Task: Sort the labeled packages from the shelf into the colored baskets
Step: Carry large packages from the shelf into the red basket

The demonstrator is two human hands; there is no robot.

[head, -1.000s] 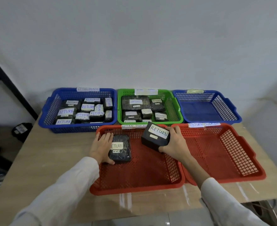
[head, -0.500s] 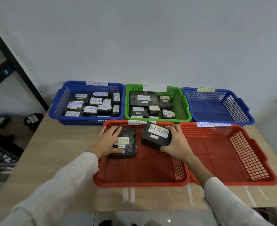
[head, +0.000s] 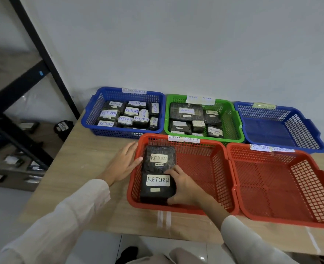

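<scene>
Two black packages labelled RETURN lie in the left red basket [head: 210, 168], one behind the other along its left wall. My right hand [head: 184, 185] grips the near package [head: 157, 187] by its right edge, which rests on the basket floor. The far package [head: 160, 159] lies flat above it. My left hand [head: 124, 161] is outside the basket with straight fingers, its thumb just touching the basket's left rim near the far package.
A blue basket [head: 94, 111] full of RETURN packages and a green basket [head: 231, 119] with several packages stand behind. An empty blue basket [head: 283, 128] and an empty red basket [head: 283, 183] are on the right. A black shelf frame [head: 24, 111] with packages stands at the left.
My right hand lowered its package from mid-air into the near left corner of the red basket. My left hand let go of the far package and drew back outside the basket. The view swung left.
</scene>
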